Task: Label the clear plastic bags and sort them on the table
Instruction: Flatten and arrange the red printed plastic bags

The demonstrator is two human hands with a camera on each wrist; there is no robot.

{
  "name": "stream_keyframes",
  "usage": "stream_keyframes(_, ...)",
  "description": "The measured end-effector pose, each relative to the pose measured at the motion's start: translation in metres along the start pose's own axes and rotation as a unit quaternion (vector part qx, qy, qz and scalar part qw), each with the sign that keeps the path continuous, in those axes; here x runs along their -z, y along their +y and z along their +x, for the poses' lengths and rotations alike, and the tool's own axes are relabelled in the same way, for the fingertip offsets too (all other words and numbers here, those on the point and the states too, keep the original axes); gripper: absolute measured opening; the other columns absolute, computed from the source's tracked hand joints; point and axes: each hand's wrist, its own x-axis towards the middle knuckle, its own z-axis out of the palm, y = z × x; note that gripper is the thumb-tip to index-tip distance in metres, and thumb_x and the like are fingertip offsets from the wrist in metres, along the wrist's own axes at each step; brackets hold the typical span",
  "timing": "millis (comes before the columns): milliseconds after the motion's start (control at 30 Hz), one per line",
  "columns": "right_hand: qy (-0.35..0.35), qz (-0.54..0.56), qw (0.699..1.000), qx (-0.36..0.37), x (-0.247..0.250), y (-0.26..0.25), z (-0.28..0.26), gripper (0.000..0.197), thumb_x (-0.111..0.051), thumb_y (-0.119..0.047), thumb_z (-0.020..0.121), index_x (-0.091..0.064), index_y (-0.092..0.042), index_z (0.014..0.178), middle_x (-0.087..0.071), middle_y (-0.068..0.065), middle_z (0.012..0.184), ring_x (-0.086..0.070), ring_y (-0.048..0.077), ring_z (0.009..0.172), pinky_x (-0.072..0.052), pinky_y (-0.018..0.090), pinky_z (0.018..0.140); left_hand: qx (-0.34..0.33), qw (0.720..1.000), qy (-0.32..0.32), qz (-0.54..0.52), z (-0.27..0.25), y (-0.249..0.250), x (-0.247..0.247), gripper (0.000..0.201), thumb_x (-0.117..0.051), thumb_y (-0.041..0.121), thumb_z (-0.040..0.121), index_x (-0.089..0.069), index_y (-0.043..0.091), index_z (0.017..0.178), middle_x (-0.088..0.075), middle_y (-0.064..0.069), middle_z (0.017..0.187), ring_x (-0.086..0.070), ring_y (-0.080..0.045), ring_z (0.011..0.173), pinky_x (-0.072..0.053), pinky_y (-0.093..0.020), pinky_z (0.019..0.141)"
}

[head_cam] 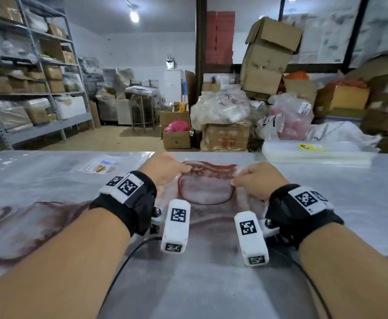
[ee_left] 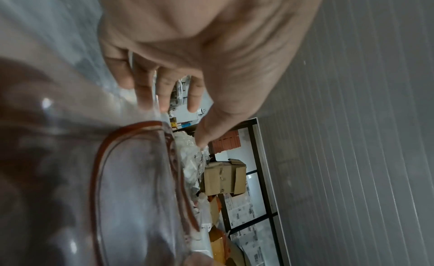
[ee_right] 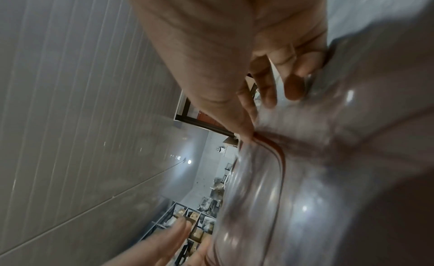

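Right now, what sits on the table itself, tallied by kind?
Clear bag with red print, held by both hands: 1
Stack of clear bags with yellow label: 1
Labelled flat bag, far left: 1
Hands: 2, left hand, right hand
Total: 5

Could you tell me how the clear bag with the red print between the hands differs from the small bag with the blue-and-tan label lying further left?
The clear bag with the red print is larger and pinched by the left hand and right hand. The small bag with the blue-and-tan label lies untouched, farther away on the left. Both are clear plastic on the grey table.
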Motion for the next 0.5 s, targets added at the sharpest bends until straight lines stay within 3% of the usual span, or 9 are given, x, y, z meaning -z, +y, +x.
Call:
stream_keyframes(100,0.039,0.040,0.998,0.030,-0.005,-0.001,0.002,0.016,-0.076,-0.011,0.079,-0.061,-0.013,0.072,-0.058,0.002,0.070,-0.053,0.018,0.066,-0.042,0.025,0.057,-0.002,0.998,0.020,-0.062,0.002,-0.010,0.008,0.054,-0.074,-0.004,0.084,-0.053,0.014,0.131,-0.064,-0.015,0.108,-0.056,-0.020,0.081,-0.041,-0.028,0.061)
stream_keyframes(200,0.063,0.068,0.995,0.048,-0.009,-0.003,0.002,0.023,-0.076,-0.009,0.075,-0.059,-0.017,0.064,-0.057,-0.003,0.064,-0.053,0.016,0.064,-0.042,0.026,0.059,0.004,0.994,0.021,-0.109,0.002,-0.019,0.015,0.063,-0.071,-0.016,0.080,-0.052,0.013,0.134,-0.066,-0.017,0.105,-0.052,-0.022,0.086,-0.039,-0.028,0.062)
stream_keyframes(333,0.090,0.133,0.985,0.059,-0.009,0.000,0.000,0.030,-0.078,-0.011,0.077,-0.056,-0.016,0.058,-0.055,-0.004,0.057,-0.050,0.015,0.058,-0.045,0.031,0.063,-0.012,0.992,0.026,-0.126,-0.005,-0.025,0.016,0.054,-0.069,-0.017,0.081,-0.054,0.017,0.120,-0.072,-0.012,0.112,-0.064,-0.019,0.092,-0.047,-0.028,0.081)
stream_keyframes(433,0.093,0.165,0.981,0.046,-0.007,0.001,-0.003,0.047,-0.077,-0.026,0.084,-0.042,-0.018,0.052,-0.042,-0.003,0.051,-0.042,0.019,0.055,-0.040,0.032,0.064,-0.020,0.993,0.016,-0.117,-0.009,-0.028,0.014,0.047,-0.066,-0.019,0.081,-0.059,0.014,0.114,-0.074,-0.007,0.108,-0.063,-0.013,0.080,-0.045,-0.025,0.065)
stream_keyframes(500,0.082,0.129,0.988,0.014,-0.005,0.002,-0.006,0.051,-0.073,-0.037,0.088,-0.041,-0.015,0.054,-0.043,0.002,0.054,-0.045,0.023,0.060,-0.039,0.034,0.065,-0.023,0.994,0.016,-0.103,-0.011,-0.028,0.012,0.041,-0.068,-0.014,0.083,-0.062,0.014,0.112,-0.071,-0.007,0.112,-0.062,-0.016,0.086,-0.044,-0.025,0.066)
